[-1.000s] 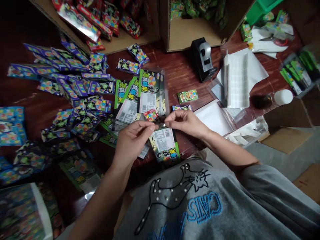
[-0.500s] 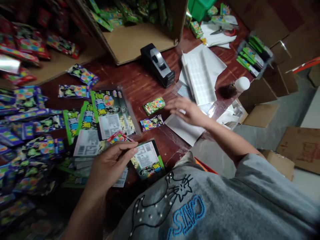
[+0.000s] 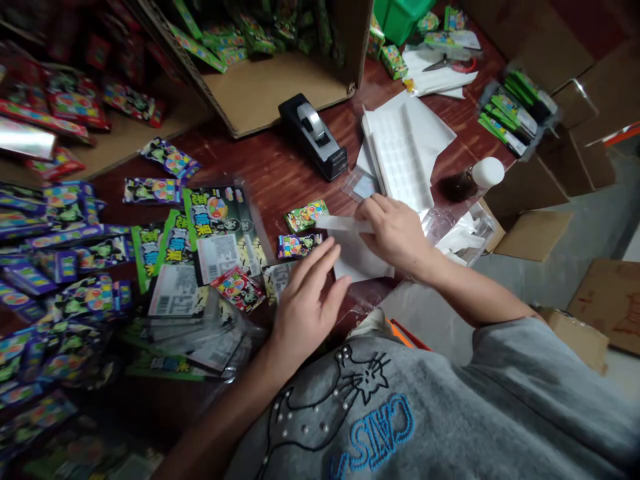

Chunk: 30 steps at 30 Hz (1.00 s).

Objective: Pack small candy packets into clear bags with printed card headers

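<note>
While the black tape dispenser [image 3: 314,137] stands upright on the counter [image 3: 250,150], both hands are at work on its near side. The right hand [image 3: 395,230] has a narrow grip, thumb and fingers pinched on one end of a pale strip [image 3: 345,224]. The strip's other end reaches toward the green packet [image 3: 307,215], and it passes over a white sheet [image 3: 363,260]; whether it is wholly free of that sheet cannot be told. The left hand [image 3: 307,300], also nearer than the dispenser, has a wide, loose grip, fingers stretched toward the strip, with nothing visibly held. Part of a dark card [image 3: 277,280] shows beside it.

A purple packet [image 3: 300,245] lies just nearer than the green one. Left of the dispenser and nearer, a red packet [image 3: 239,288] rests among printed cards [image 3: 215,230], some overlapping. Farther left is a heap of purple packets [image 3: 90,250]; right of the dispenser are ridged white sheets [image 3: 403,153] and a white-capped bottle [image 3: 487,172].

As things lie, the work looks partway through: the strip is in hand, not visibly pressed onto a card or packet, and many packets lie loose. No finished count can be judged.
</note>
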Motion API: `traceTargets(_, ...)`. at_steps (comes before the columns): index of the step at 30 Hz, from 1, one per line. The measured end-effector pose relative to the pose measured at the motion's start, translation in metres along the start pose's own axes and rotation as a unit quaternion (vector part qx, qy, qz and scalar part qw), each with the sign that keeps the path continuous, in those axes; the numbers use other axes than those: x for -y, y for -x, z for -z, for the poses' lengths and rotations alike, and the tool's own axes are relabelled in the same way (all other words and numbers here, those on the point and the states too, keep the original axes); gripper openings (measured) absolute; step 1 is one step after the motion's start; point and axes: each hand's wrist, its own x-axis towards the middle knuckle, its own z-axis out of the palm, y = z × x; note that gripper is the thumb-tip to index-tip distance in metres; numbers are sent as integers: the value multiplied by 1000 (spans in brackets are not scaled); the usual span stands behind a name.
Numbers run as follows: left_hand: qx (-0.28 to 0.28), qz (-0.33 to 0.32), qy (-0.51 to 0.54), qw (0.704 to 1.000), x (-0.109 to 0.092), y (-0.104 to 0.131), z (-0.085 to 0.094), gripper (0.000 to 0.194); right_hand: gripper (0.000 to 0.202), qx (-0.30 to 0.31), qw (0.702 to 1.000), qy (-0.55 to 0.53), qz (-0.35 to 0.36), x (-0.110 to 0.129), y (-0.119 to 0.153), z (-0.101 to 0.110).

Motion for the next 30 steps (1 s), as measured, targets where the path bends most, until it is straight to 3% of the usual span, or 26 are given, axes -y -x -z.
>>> traceTargets(3, -1, 76, 176, 981, -8, -17, -17, 67, 43, -28, 988, -128, 87, 31, 18, 10)
traceTargets(6, -49, 151, 238, 958, 1, -30, -15, 74, 68, -19, 944, -285, 164, 37, 29, 26)
traceTargets(11, -119, 229, 258, 931, 10, -37, 0, 51, 58, -102, 924, -358, 90, 3, 21, 43)
traceTargets(13, -140, 242, 280, 918, 8, -38, 1, 43, 61, -70, 909, -402, 88, -9, 14, 35)
traceTargets(15, -145, 239, 300, 912, 7, -38, 1, 37, 51, -33, 871, -485, 71, -14, 8, 21)
traceTargets(18, -140, 206, 309, 918, 10, -38, -1, 37, 43, -33, 810, -584, 27, -15, 8, 1)
traceTargets(20, -156, 187, 281, 928, 15, -36, -2, 37, 44, -42, 793, -607, 12, -14, 11, -7)
traceTargets(25, -194, 190, 184, 945, 27, -34, -9, 28, 53, -58, 815, -575, -52, -15, 20, -20)
traceTargets(30, -195, 199, 152, 948, 35, -34, -14, 30, 69, -1, 832, -552, -65, -37, 19, -13)
